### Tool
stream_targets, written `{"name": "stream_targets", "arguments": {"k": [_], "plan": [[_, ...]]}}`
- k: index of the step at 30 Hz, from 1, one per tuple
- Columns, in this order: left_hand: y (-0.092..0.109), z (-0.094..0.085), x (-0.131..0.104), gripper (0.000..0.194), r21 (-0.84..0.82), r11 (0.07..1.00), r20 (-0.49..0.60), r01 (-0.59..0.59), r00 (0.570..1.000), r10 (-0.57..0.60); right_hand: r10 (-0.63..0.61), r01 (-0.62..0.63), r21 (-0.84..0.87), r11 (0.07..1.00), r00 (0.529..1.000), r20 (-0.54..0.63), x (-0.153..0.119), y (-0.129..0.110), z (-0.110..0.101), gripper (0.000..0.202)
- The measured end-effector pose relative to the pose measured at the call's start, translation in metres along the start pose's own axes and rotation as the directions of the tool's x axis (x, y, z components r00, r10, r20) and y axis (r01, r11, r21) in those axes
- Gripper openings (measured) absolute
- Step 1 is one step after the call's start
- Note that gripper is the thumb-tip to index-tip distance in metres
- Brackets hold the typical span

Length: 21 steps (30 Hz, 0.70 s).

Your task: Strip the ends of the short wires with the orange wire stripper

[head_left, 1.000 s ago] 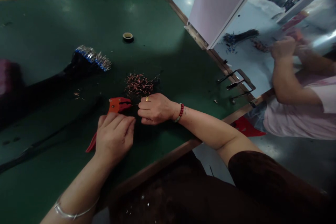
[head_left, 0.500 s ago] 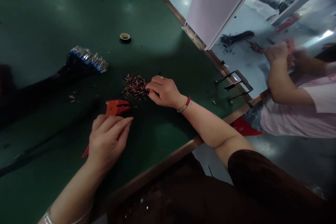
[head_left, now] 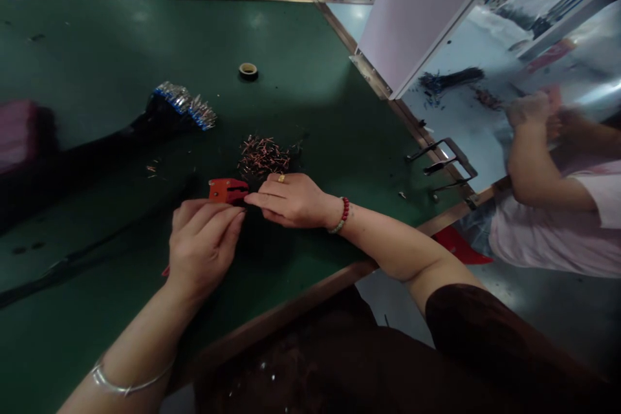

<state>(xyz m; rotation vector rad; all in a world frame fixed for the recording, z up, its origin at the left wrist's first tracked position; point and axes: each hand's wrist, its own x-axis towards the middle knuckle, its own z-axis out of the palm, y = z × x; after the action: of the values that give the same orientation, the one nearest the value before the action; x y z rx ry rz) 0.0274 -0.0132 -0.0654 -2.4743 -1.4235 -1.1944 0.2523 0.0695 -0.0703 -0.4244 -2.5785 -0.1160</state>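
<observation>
Left hand (head_left: 204,242) curled over red pliers (head_left: 220,191), fingertips together, grip hidden; right hand (head_left: 295,202) at the pliers' mouth, fingertips together, contents unseen, likely angled to meet the jaws; copper bits (head_left: 264,156) heaped just beyond the pliers, presumably for closeness.

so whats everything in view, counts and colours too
flat table: one, green, centre
jawed hand tool: one, red-orange, front centre
thin wire scraps: many, copper, centre heap
long wire bundle: one, black, blue-and-silver ends, left
tape roll: one, black, pale core, beyond scraps
metal frame: one, black, right edge
boxy block: one, pink, far left
upright panel: one, pale lilac, back right
second worktop: one, pale blue, right
smaller wire bundle: one, black, second worktop
person: one, pale pink top, far right
left hand: one, silver bangle, at tool
right hand: one, gold ring, red-beaded bracelet, at tool
</observation>
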Motion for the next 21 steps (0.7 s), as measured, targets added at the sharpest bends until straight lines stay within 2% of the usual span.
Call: {"name": "stream_targets", "arguments": {"k": [3,6,8,10,11,12,14,15,17,19,21], "plan": [[0.002,-0.002,0.001,0.012,-0.035,0.999,-0.020,-0.027,0.999,0.026,-0.008,0.008,-0.011,1.000,1.000,-0.008,0.000,-0.001,0.000,0.032],[-0.005,-0.007,0.000,0.010,-0.051,0.999,-0.046,-0.009,0.999,0.007,-0.005,0.004,-0.038,0.999,1.000,-0.023,-0.003,0.005,0.000,0.030],[-0.014,-0.014,0.001,0.009,-0.019,0.998,-0.057,0.058,0.997,-0.059,0.035,-0.038,-0.070,0.997,0.998,-0.045,-0.006,0.011,-0.001,0.030],[-0.020,-0.024,0.005,0.022,0.094,0.974,0.035,0.205,0.977,-0.209,0.105,-0.113,-0.107,0.988,0.991,-0.078,-0.008,0.019,-0.003,0.031],[-0.022,-0.029,0.008,0.034,0.200,0.943,0.093,0.265,0.953,-0.287,0.139,-0.149,-0.118,0.982,0.986,-0.091,-0.010,0.022,-0.004,0.031],[-0.022,-0.033,0.012,0.045,0.334,0.890,0.213,0.309,0.895,-0.391,0.166,-0.178,-0.123,0.976,0.981,-0.098,-0.011,0.025,-0.005,0.032],[-0.018,-0.040,0.017,0.061,0.509,0.793,0.364,0.335,0.751,-0.551,0.203,-0.213,-0.119,0.970,0.975,-0.092,-0.012,0.029,-0.006,0.033],[-0.016,-0.041,0.019,0.064,0.552,0.766,0.431,0.329,0.674,-0.600,0.217,-0.226,-0.116,0.967,0.973,-0.085,-0.013,0.030,-0.007,0.033],[-0.012,-0.042,0.020,0.063,0.565,0.761,0.533,0.319,0.563,-0.631,0.235,-0.242,-0.113,0.964,0.970,-0.069,-0.014,0.031,-0.006,0.033],[-0.011,-0.040,0.019,0.058,0.545,0.776,0.598,0.318,0.502,-0.625,0.245,-0.250,-0.112,0.962,0.968,-0.059,-0.015,0.031,-0.004,0.034],[-0.013,-0.038,0.018,0.051,0.525,0.773,0.604,0.356,0.484,-0.633,0.247,-0.251,-0.104,0.962,0.968,-0.054,-0.016,0.032,-0.002,0.034]]}}
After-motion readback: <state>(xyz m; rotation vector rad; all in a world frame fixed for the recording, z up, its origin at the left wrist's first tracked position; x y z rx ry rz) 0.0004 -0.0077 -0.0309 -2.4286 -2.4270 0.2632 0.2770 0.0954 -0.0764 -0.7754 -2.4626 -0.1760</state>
